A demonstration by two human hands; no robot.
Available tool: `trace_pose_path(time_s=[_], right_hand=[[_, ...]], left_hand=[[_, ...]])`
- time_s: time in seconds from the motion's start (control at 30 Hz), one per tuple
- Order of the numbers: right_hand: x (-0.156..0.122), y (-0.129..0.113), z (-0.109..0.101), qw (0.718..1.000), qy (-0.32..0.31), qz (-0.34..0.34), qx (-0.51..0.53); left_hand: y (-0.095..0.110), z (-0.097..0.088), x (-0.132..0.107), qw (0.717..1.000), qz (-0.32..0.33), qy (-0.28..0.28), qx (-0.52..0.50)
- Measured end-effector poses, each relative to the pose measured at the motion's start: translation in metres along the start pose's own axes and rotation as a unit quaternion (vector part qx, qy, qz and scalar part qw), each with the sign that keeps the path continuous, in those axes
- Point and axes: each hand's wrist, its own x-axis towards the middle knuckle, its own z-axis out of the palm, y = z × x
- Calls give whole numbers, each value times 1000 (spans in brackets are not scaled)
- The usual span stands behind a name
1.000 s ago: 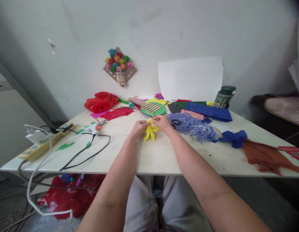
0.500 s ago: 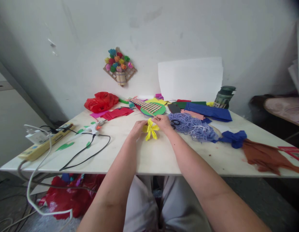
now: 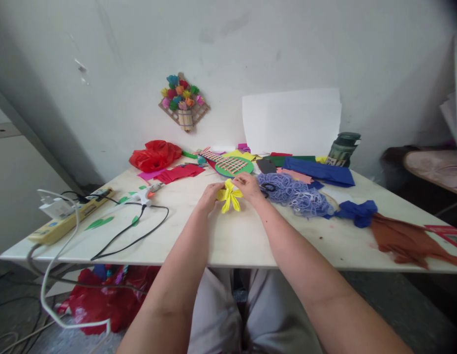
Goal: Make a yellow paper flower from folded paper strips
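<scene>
A yellow paper flower (image 3: 231, 197) with several drooping petals is held between my two hands, just above the tabletop. My left hand (image 3: 212, 195) is closed on its left side, with the fingertips partly behind the petals. At its upper right, my right hand (image 3: 247, 185) pinches close to the flower's top edge; what lies between those fingertips is too small to make out. Just beyond my hands lies a green disc (image 3: 246, 168) with a lattice of thin sticks (image 3: 228, 162) on it. Black-handled scissors (image 3: 268, 187) rest right of my right hand.
A tangle of purple yarn (image 3: 296, 193) lies to the right, near blue paper (image 3: 317, 170) and brown paper (image 3: 401, 238). Leftward are a glue gun (image 3: 143, 195) with its looping black cord, green paper leaves (image 3: 99, 223) and a power strip (image 3: 71, 216). A dark jar (image 3: 342, 149) stands at the back right.
My right hand has shifted slightly upward at the flower's top edge. The flower has tilted a little, its petals sitting slightly higher. My left hand stays almost in place.
</scene>
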Motion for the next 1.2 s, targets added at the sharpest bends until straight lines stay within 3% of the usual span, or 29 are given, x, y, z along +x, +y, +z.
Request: trace_pose_path(time_s=[0.27, 0.57, 0.9, 1.07, 1.2], right_hand=[[-1, 6, 3, 999, -1, 40, -10], [-1, 0, 1, 1000, -4, 21, 0], [-3, -10, -1, 991, -46, 10, 126], [-5, -11, -1, 987, -73, 60, 129], [-5, -12, -1, 989, -79, 50, 117]], left_hand=[[-2, -3, 1, 999, 6, -15, -31], [0, -3, -2, 1000, 6, -11, 23], [-2, -4, 0, 998, -41, 6, 40], [-1, -2, -1, 998, -64, 6, 27], [0, -1, 0, 993, -118, 4, -7]])
